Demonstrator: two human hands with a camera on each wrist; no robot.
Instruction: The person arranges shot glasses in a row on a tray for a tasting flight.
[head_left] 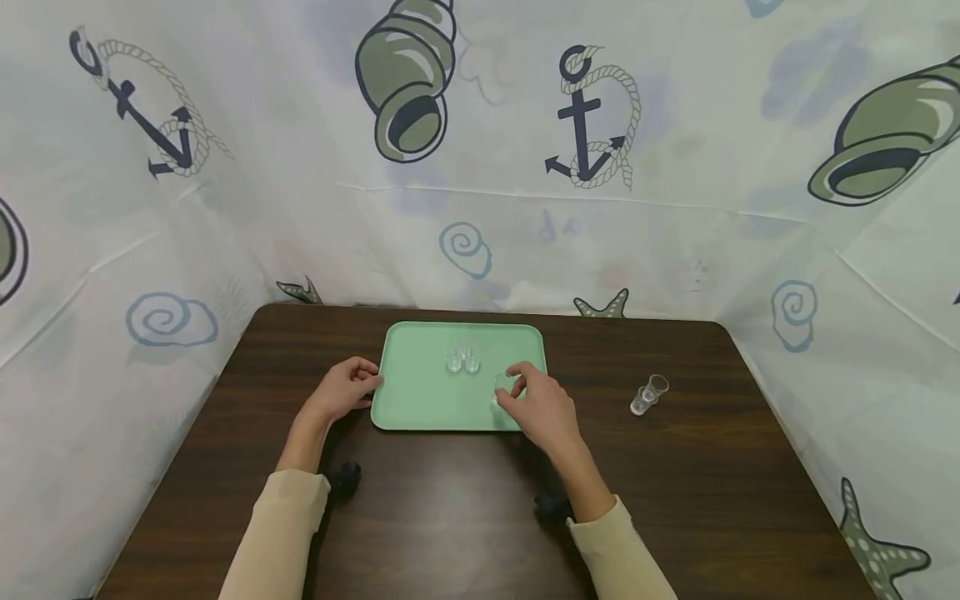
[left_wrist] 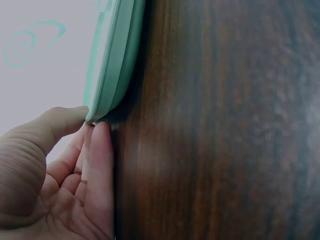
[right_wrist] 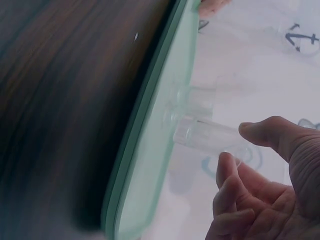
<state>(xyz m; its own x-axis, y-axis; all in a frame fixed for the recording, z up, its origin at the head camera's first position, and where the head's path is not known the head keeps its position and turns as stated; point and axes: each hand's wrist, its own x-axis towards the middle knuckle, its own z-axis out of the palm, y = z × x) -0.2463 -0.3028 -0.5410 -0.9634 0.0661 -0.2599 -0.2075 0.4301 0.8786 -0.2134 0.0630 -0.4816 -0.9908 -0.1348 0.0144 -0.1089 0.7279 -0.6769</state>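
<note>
A mint-green tray (head_left: 420,408) lies on the table. At its left edge, my left hand (head_left: 348,390) pinches the rim between thumb and fingers, seen closely in the left wrist view at the tray's edge (left_wrist: 116,65). Over the tray's right part, my right hand (head_left: 546,412) holds a small clear shot glass (right_wrist: 200,134) near its rim by thumb and fingertips. The glass is upright, its base at or just over the tray surface; I cannot tell which. Several similar shot glasses (head_left: 453,362) stand close together near the tray's middle.
On the dark wooden table (head_left: 450,517), to the right of the tray, are more clear shot glasses (head_left: 643,402), close together. A white cloth (head_left: 510,250) printed with anchors and shells hangs around the table's back and sides.
</note>
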